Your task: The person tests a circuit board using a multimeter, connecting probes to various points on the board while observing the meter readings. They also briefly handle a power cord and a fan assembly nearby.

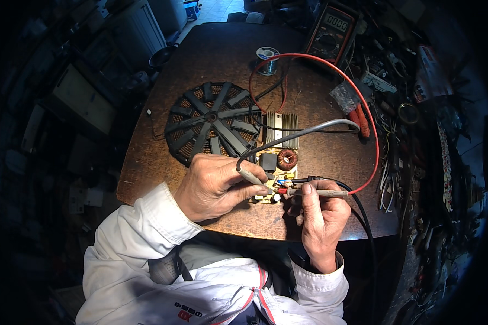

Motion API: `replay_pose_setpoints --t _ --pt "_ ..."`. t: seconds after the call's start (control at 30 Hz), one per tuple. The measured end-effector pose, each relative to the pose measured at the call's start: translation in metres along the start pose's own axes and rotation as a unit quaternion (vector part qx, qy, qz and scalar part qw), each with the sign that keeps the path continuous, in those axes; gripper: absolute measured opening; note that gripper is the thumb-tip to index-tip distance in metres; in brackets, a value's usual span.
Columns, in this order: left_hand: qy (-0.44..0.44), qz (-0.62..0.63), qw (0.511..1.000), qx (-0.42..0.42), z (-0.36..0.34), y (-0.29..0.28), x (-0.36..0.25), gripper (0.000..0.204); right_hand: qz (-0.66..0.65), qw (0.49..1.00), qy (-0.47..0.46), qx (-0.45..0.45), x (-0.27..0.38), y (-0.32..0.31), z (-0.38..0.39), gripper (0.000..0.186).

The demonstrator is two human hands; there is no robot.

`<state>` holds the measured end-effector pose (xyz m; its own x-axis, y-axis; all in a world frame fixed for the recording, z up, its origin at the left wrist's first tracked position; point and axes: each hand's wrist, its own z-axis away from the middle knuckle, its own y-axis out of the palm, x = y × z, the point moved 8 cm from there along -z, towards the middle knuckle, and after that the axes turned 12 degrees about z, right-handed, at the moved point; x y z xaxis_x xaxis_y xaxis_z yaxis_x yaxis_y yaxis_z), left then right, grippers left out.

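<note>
A small circuit board [259, 201] lies near the table's front edge, carrying a copper-wound coil [287, 159], a black block-shaped part and a finned heat sink [283, 130] at its far end. My left hand [211, 184] pinches a grey test probe [250, 176] with a black lead, its tip down among the parts. From the right, my right hand [321, 219] grips a second test probe [325, 193], red toward its tip and on a red lead. Both tips come close together at the board's near end; whether they touch the contacts is too small to tell.
Left of the board lies a round black coil unit [211, 122] with radial bars. A solder spool [267, 60] and a multimeter [332, 32] stand at the back. Red-handled pliers [359, 120] and cluttered wires line the right side. A black cable [363, 214] runs off the front edge.
</note>
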<state>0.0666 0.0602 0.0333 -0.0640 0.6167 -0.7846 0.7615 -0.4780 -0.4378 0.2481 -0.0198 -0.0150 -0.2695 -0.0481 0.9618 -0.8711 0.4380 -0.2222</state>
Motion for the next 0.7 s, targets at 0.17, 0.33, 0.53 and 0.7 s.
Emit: replay_pose_setpoints --t 0.17,0.33,0.53,0.7 --pt "0.008 0.000 1.000 0.000 0.000 0.000 -0.001 0.017 0.022 1.000 0.001 -0.004 -0.005 -0.001 0.001 0.013" --pt "-0.003 0.010 1.000 -0.009 0.002 0.001 0.001 0.016 0.019 1.000 -0.001 -0.002 -0.004 0.000 0.001 0.014" --pt "0.019 0.001 1.000 -0.005 0.001 0.002 -0.002 0.015 -0.020 1.000 -0.022 0.005 0.006 0.004 0.000 0.016" --pt "0.019 0.027 0.999 -0.005 0.002 0.004 0.000 0.016 -0.002 1.000 -0.024 0.007 0.003 0.003 0.000 0.016"
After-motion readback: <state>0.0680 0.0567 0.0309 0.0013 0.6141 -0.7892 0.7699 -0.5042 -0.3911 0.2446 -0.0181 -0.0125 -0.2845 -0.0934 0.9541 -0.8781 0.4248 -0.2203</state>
